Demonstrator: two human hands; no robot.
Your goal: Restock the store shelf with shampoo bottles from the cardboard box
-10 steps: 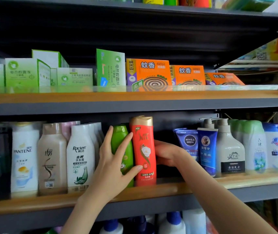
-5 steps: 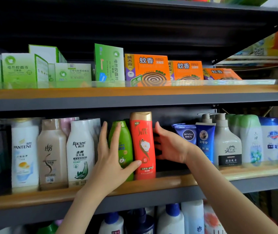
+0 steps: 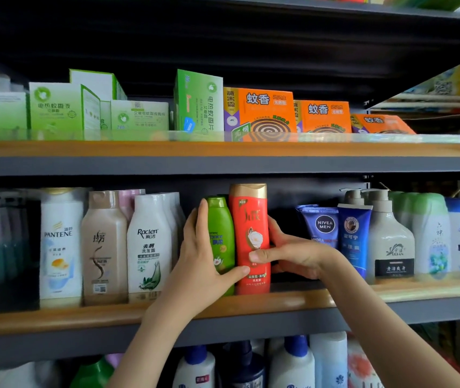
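On the shelf (image 3: 55, 317), right hand (image 3: 293, 254) grips the upright, cap-up red bottle (image 3: 248, 219); left hand (image 3: 198, 261) presses flat on green bottle (image 3: 220, 219).

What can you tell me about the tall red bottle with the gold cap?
The tall red plastic bottle stands upright on the wooden-edged middle shelf. It has a shiny gold cap, a white flower picture and writing on the front. The right hand grips its right side, thumb across the front. The left hand touches its lower left edge with the thumb tip. A green plastic bottle stands tight against its left side.
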